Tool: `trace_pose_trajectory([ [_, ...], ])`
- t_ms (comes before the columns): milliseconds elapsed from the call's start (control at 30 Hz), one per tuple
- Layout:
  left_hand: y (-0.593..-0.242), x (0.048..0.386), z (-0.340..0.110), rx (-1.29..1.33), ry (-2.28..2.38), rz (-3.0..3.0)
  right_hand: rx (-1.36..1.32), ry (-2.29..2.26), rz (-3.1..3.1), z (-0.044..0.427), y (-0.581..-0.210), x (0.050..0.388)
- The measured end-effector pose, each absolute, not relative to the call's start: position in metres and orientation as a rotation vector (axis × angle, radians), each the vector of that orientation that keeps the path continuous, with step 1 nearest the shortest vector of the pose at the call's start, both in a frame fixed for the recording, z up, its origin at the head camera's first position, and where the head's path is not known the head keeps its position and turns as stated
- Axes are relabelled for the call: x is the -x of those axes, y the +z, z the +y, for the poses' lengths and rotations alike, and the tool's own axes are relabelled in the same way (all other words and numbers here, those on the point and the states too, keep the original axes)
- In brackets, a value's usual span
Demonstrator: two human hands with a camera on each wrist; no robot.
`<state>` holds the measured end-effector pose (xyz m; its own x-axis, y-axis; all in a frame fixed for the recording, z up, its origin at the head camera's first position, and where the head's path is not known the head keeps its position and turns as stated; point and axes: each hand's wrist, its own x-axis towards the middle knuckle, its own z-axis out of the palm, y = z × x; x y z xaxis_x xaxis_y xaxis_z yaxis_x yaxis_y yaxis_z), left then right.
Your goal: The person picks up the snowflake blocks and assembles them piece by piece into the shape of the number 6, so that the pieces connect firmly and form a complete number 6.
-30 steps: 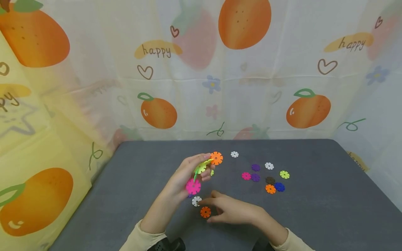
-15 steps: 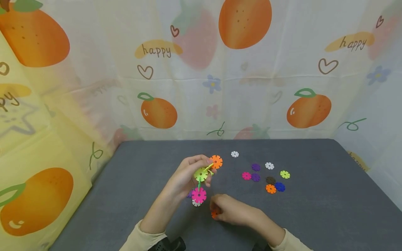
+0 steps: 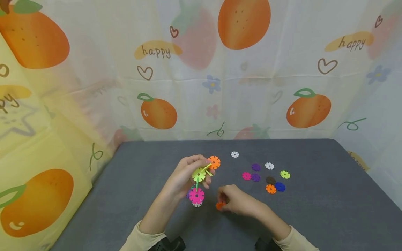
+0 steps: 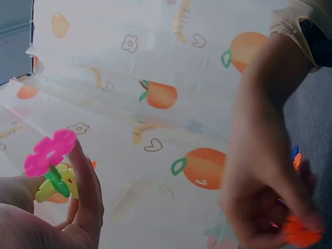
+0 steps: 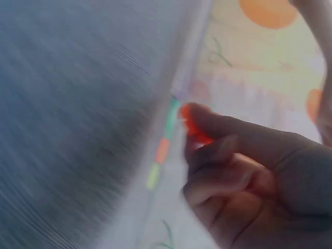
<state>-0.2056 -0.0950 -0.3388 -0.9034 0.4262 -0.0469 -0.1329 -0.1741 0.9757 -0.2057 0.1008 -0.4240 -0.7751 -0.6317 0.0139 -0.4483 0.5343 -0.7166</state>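
Note:
My left hand (image 3: 181,177) grips a chain of linked notched plastic discs. In it are an orange disc (image 3: 214,162), a yellow-green disc (image 3: 199,174), a green disc (image 4: 58,181) seen nearly edge-on and a pink disc (image 3: 196,196) hanging lowest. My right hand (image 3: 237,201) pinches a separate orange disc (image 5: 193,124) between thumb and fingers, low over the table and apart from the chain. Fingers cover part of this disc. Behind the pink disc, a white disc (image 3: 197,205) and a purple disc (image 3: 188,194) lie partly hidden on the table.
Loose discs lie on the grey table (image 3: 329,195) to the right, among them a blue disc (image 3: 280,187), an orange one, a brown one and a pink disc (image 3: 246,176). A white disc (image 3: 235,154) lies farther back. A fruit-printed curtain (image 3: 194,104) hangs behind.
My right hand has picked up the orange disc from near the white one and moved it right and slightly away from me. The left hand has turned the chain, lowering its pink end.

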Motion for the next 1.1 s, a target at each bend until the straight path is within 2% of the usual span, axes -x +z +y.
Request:
trace_pose_trajectory([
  [367, -0.339, 0.206, -0.095, -0.338, 2.079, 1.856, 0.757, -2.183, 2.444, 0.127, -0.356, 0.186],
  [1100, -0.338, 0.204, -0.094, -0.373, 2.029, 1.908, 0.887, -2.248, 2.377, 0.118, -0.355, 0.178],
])
